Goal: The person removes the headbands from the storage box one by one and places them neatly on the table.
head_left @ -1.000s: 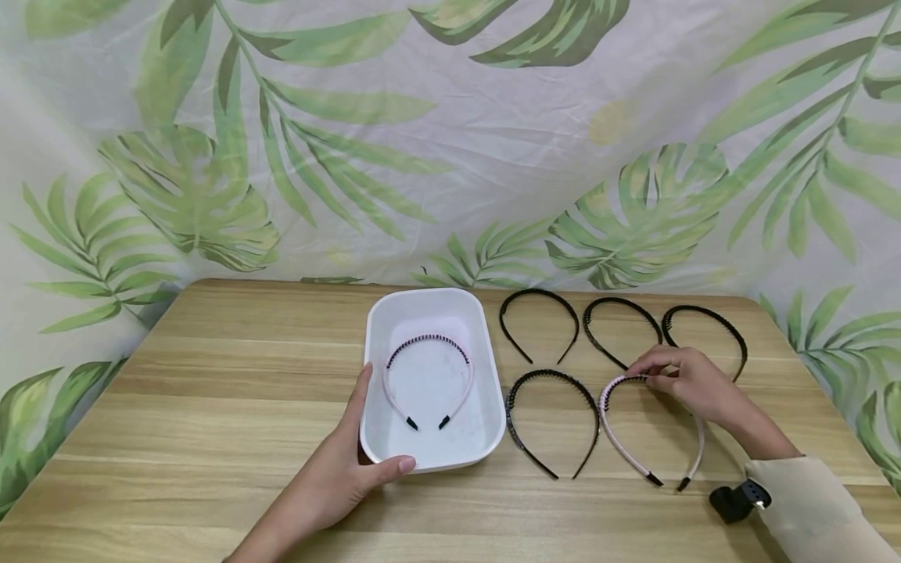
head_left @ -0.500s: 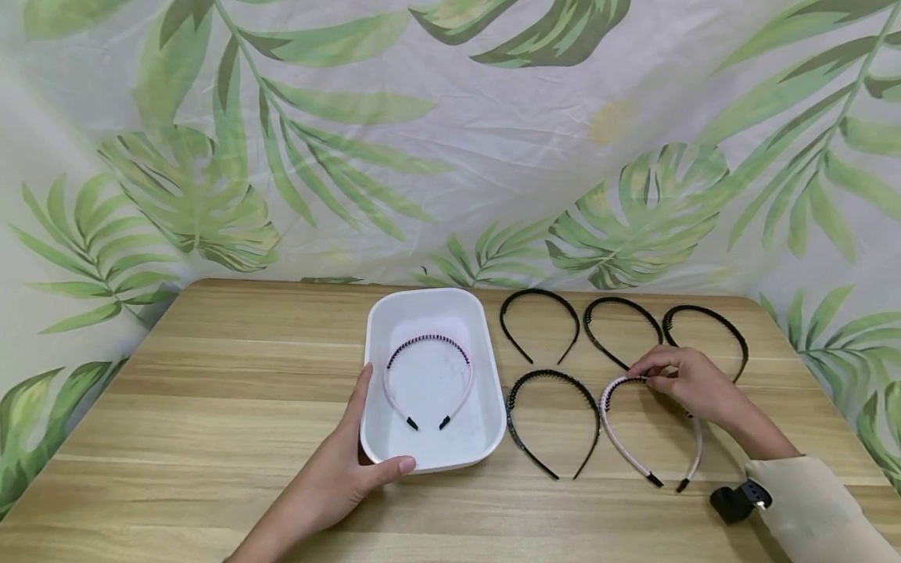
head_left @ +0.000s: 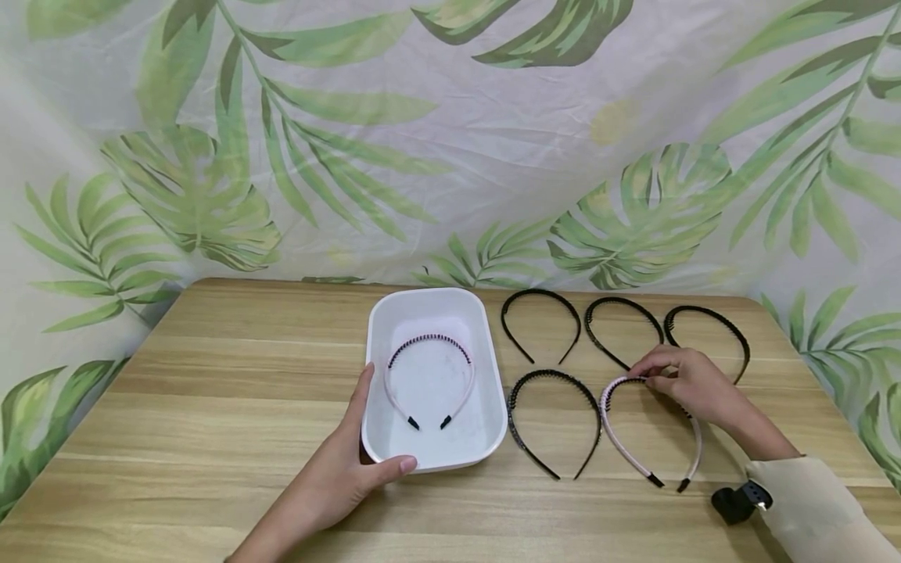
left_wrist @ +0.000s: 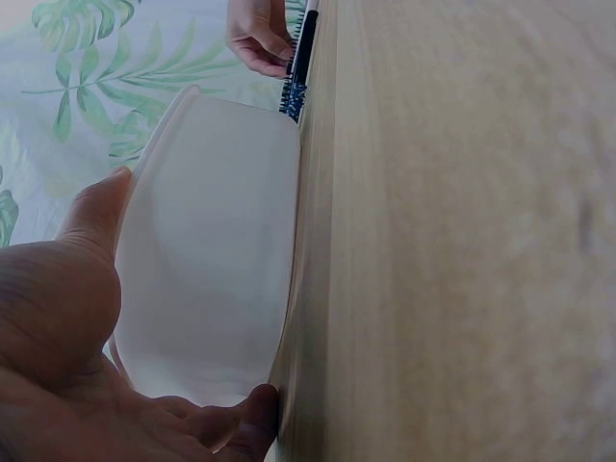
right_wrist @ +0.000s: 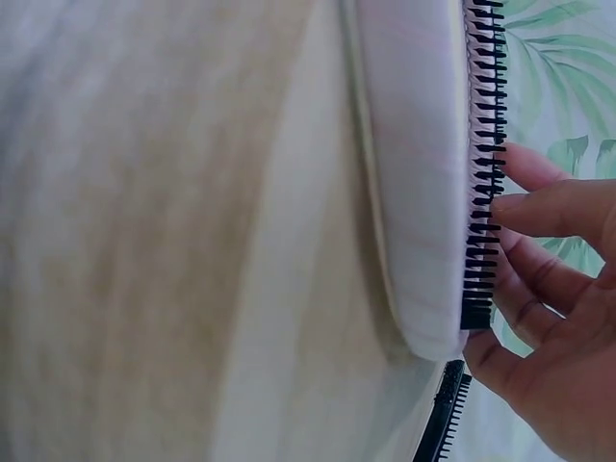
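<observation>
My left hand (head_left: 345,461) grips the near left corner of a white plastic tub (head_left: 429,447), its thumb over the front rim. In the left wrist view, curled fingers (left_wrist: 255,423) also touch the tub's side. Inside the tub lies a pink headband (head_left: 432,338) with black teeth and black tips. On the right, my right hand (head_left: 686,383) pinches the top of another pink headband (head_left: 622,453), which lies on the table. Black teeth line this headband's inner edge (right_wrist: 481,173) in the right wrist view; the hand covers part of its arch.
A black headband (head_left: 552,373) lies between the tub and the pink one. Behind are three more black headbands (head_left: 540,292), the rightmost partly hidden by the right hand. A leaf-print cloth (head_left: 450,156) hangs behind the wooden table (head_left: 232,407).
</observation>
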Tool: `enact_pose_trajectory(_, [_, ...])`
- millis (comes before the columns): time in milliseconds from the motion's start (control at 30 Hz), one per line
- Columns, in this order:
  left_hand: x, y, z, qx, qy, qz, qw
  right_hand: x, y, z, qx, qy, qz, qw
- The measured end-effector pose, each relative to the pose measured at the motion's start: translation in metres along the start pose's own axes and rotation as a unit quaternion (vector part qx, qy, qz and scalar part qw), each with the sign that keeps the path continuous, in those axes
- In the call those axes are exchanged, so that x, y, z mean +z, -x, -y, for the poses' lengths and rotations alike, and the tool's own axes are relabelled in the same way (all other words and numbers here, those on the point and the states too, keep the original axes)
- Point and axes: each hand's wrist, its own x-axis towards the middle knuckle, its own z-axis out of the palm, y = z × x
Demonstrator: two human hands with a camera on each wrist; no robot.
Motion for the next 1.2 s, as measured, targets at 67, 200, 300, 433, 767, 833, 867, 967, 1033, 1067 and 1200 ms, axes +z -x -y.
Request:
enact_pose_trajectory(67, [0.000, 0.000, 0.000, 0.001, 0.001, -0.001, 1.0000, 0.000, -0.001, 0.000, 0.000, 0.003, -0.001, 1.0000])
enact_pose_trajectory(200, [0.000, 0.000, 0.001, 0.001, 0.001, -0.001, 1.0000, 0.000, -0.001, 0.001, -0.001, 0.006, -0.002, 1.0000])
enact_pose_trajectory(300, [0.000, 0.000, 0.001, 0.002, 0.004, 0.000, 1.0000, 0.000, -0.001, 0.001, -0.003, 0.009, -0.009, 0.9999])
enact_pose_trajectory(433, [0.000, 0.000, 0.000, 0.005, 0.011, 0.002, 0.9999, -0.001, 0.000, 0.002, -0.008, 0.023, -0.028, 0.9993])
enact_pose_trajectory(767, [0.000, 0.001, 0.000, 0.004, 0.011, 0.003, 0.9999, -0.003, -0.003, 0.018, -0.008, 0.035, -0.046, 0.9983])
enact_pose_trajectory(833, [0.000, 0.001, 0.000, 0.004, 0.010, 0.003, 0.9999, -0.004, -0.004, 0.022, -0.013, 0.034, -0.047, 0.9982])
enact_pose_trajectory(867, [0.000, 0.001, 0.000, 0.003, 0.009, 0.002, 1.0000, -0.004, -0.005, 0.023, -0.016, 0.035, -0.048, 0.9981])
enact_pose_trajectory(967, [0.000, 0.001, 0.000, 0.001, 0.010, 0.003, 0.9999, -0.003, -0.006, 0.029, -0.027, 0.036, -0.052, 0.9976])
enact_pose_trajectory(1033, [0.000, 0.001, 0.000, 0.000, 0.010, 0.004, 0.9999, -0.002, -0.007, 0.033, -0.033, 0.036, -0.054, 0.9974])
enact_pose_trajectory(1067, [0.000, 0.001, 0.000, 0.000, 0.010, 0.003, 0.9999, -0.002, -0.008, 0.035, -0.035, 0.036, -0.055, 0.9972])
enact_pose_trajectory(1200, [0.000, 0.001, 0.000, 0.000, 0.010, 0.003, 0.9999, 0.000, -0.009, 0.043, -0.041, 0.026, -0.054, 0.9974])
